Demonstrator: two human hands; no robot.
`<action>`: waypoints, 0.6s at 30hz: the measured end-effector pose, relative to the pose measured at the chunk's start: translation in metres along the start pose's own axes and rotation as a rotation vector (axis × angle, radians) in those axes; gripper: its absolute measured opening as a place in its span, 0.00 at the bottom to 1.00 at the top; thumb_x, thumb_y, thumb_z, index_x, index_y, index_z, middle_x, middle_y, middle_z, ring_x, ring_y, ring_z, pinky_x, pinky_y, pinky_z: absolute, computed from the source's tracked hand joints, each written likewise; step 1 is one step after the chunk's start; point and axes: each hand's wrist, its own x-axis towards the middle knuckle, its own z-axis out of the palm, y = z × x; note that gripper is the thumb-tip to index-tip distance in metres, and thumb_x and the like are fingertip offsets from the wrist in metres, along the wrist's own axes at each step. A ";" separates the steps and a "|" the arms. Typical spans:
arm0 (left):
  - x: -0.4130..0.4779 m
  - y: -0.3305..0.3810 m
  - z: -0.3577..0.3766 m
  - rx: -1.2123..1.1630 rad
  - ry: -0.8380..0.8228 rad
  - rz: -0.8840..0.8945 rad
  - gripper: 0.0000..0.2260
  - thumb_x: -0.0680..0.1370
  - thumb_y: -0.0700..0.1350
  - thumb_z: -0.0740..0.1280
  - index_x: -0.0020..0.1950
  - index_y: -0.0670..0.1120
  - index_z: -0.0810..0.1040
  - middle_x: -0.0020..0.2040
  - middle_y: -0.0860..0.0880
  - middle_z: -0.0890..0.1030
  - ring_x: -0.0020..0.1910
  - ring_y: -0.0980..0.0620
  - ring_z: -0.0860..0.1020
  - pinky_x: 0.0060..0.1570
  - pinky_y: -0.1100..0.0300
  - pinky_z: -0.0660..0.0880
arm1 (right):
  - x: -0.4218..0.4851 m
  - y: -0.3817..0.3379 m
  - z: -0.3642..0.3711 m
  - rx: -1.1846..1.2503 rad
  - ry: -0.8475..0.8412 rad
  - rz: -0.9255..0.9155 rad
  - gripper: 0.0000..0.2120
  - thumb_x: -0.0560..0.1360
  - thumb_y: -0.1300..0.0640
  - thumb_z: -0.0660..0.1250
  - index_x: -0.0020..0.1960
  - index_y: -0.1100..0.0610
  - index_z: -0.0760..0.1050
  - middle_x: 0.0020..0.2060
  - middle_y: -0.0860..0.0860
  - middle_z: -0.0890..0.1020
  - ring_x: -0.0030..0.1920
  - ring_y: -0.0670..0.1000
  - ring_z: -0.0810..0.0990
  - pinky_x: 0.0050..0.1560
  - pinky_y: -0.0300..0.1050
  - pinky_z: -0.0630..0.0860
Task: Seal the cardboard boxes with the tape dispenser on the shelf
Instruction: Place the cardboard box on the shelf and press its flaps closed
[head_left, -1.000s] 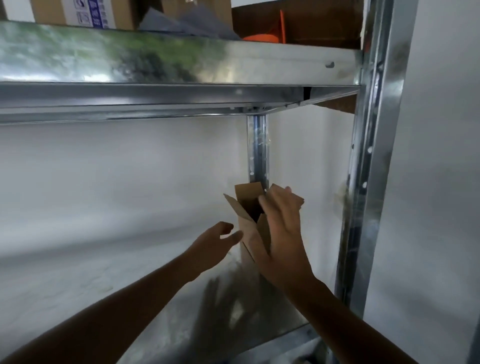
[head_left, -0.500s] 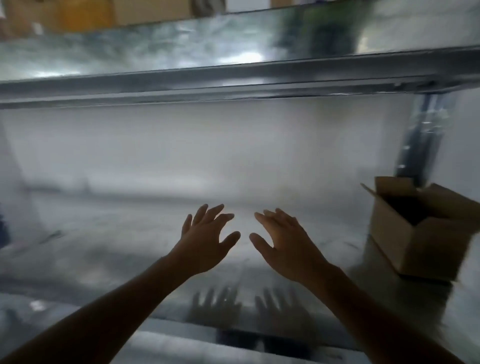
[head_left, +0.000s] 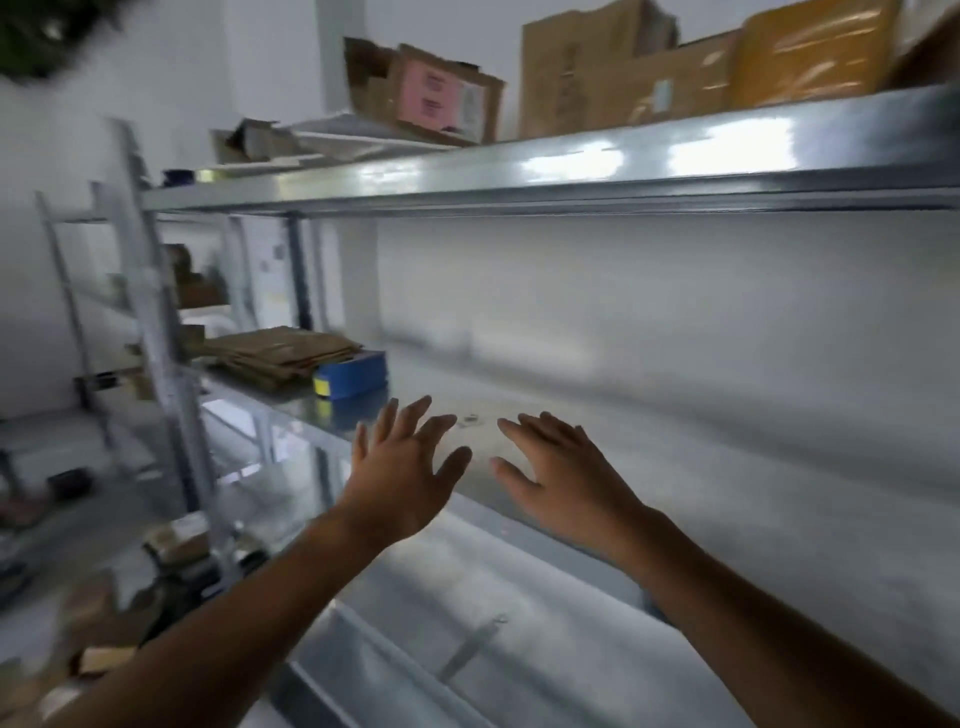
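View swung left, revealing flattened cardboard on steel shelf.

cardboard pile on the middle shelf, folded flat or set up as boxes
Folded flat: the cardboard pile lies as thin stacked sheets on the middle shelf, beside a blue object.

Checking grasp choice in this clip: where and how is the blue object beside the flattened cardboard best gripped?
Likely grip the blue object across its top, thumb on the near long face, coming from the right front: the flattened cardboard crowds its left end, while the right end and front stand free. Blur hides any handle.
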 end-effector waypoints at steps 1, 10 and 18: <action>-0.004 -0.023 -0.013 0.019 0.018 -0.027 0.28 0.79 0.68 0.53 0.77 0.60 0.65 0.82 0.53 0.59 0.82 0.45 0.50 0.79 0.39 0.49 | 0.012 -0.024 0.010 0.024 0.013 -0.023 0.27 0.84 0.40 0.54 0.80 0.48 0.60 0.79 0.48 0.63 0.79 0.51 0.55 0.77 0.50 0.54; -0.027 -0.188 -0.093 0.077 0.099 -0.198 0.28 0.80 0.66 0.57 0.77 0.56 0.66 0.80 0.50 0.60 0.81 0.47 0.50 0.79 0.41 0.49 | 0.112 -0.184 0.091 0.144 0.035 -0.149 0.21 0.82 0.42 0.59 0.69 0.53 0.73 0.65 0.51 0.77 0.66 0.55 0.73 0.64 0.50 0.70; 0.017 -0.309 -0.102 0.094 0.121 -0.236 0.30 0.80 0.67 0.57 0.79 0.55 0.64 0.81 0.49 0.60 0.82 0.45 0.50 0.79 0.40 0.46 | 0.224 -0.241 0.153 0.166 0.016 -0.140 0.27 0.81 0.37 0.55 0.74 0.51 0.69 0.71 0.52 0.74 0.71 0.58 0.70 0.68 0.54 0.68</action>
